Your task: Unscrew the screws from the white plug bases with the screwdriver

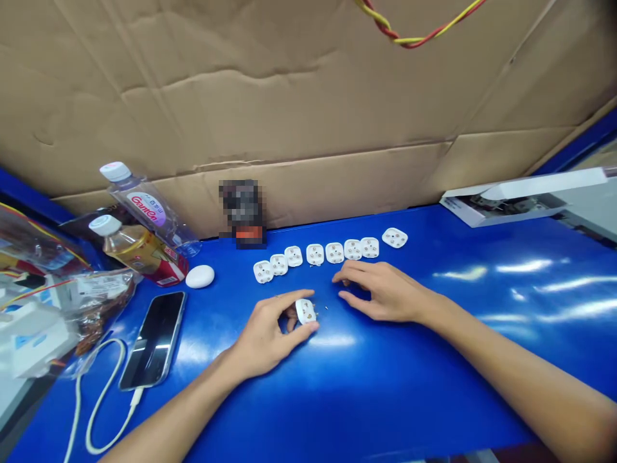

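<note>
My left hand (270, 331) is closed on a small white plug piece (305, 311), holding it tilted between thumb and fingers just above the blue table. Metal contacts show on the piece's face, and pins stick out on its right side. A tiny metal part (326, 307), perhaps a screw, lies just right of it. My right hand (385, 292) hovers to the right, thumb and fingers apart, nothing visible between them. Behind both hands runs a row of several similar white plug pieces (334, 253) with metal contacts facing up. Another white plug piece (395, 238) lies apart at the row's right end.
On the left are a phone (154, 341) with a white cable (99, 411), a white rounded case (200, 276), a drink bottle (139, 251) and a clear bottle (159, 212). An open white box (506, 202) sits back right. Cardboard (337, 128) walls the rear.
</note>
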Motion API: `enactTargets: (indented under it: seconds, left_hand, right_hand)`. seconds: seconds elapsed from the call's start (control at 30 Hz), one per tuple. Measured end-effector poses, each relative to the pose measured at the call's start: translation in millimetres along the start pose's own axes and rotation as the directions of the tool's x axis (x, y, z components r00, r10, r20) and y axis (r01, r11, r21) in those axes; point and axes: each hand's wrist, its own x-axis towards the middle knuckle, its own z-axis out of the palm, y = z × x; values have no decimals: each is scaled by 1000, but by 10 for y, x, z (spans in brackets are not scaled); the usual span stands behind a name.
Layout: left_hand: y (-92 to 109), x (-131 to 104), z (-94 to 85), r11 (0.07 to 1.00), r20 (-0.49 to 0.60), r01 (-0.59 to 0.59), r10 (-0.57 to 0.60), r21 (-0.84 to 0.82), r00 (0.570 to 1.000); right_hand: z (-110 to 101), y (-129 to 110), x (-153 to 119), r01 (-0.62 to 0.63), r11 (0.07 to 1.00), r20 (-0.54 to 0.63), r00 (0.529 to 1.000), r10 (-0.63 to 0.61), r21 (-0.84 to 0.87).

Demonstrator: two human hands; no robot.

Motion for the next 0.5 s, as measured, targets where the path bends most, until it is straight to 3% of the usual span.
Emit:
enactTargets:
  seconds: [0.1, 0.27, 0.5]
  left_hand:
    - [10, 37, -13, 984, -99, 73, -90, -161, 991]
    - [1, 102, -30, 923, -226, 117, -211, -367, 951]
    - [-1, 119, -38, 906, -250, 93, -212, -413, 945]
  right_hand:
    - [-9, 35, -6, 46, 999, 50, 998, -46, 4]
    - [115, -101, 19, 153, 987, 68, 986, -150, -44]
    - [252, -210, 157, 56, 994, 50, 997, -51, -94]
